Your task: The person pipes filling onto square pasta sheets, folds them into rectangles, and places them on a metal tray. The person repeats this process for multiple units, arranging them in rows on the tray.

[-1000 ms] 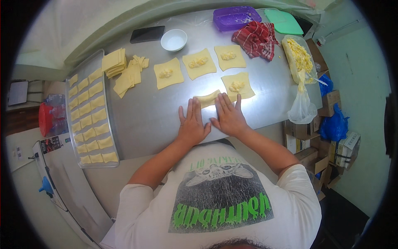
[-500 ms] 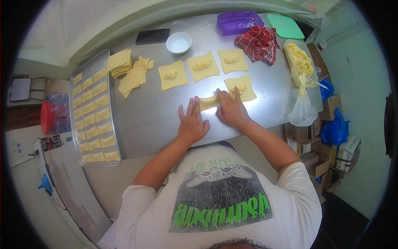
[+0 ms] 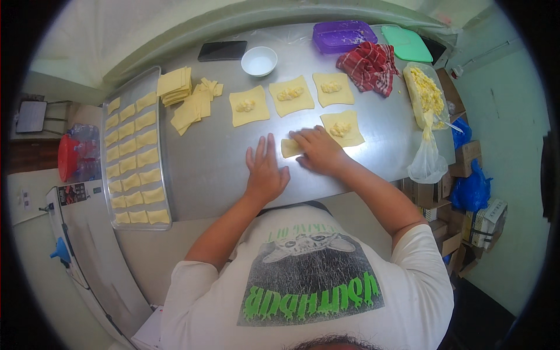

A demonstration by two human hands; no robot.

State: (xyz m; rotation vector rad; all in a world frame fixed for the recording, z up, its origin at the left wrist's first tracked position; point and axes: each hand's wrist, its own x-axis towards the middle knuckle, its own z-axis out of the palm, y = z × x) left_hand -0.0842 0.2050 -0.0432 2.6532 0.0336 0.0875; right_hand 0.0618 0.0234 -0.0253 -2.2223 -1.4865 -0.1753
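My right hand (image 3: pixel 319 151) lies over a folded piece of dough (image 3: pixel 289 147), fingers on top of it; only its left end shows. To its left, my left hand (image 3: pixel 266 173) rests with fingers spread, apart from the dough and holding nothing. Beyond my hands lie flat dough squares, each with a pale yellow chunky filling: a left one (image 3: pixel 249 106), a middle one (image 3: pixel 291 96) and a right one (image 3: pixel 332 89). A further filled square (image 3: pixel 342 129) lies just beyond my right hand, partly behind it.
A metal tray (image 3: pixel 165 201) with rows of folded pastries stands at left, beside stacked dough sheets (image 3: pixel 174 86) and loose dough strips (image 3: pixel 192 111). Farther back are a phone (image 3: pixel 222 51), white bowl (image 3: pixel 259 61), purple container (image 3: pixel 344 37), red checked cloth (image 3: pixel 368 67) and filling tub (image 3: pixel 423 93).
My left hand has drawn away from the folded dough's left end. My right hand has shifted left and now covers most of the dough.
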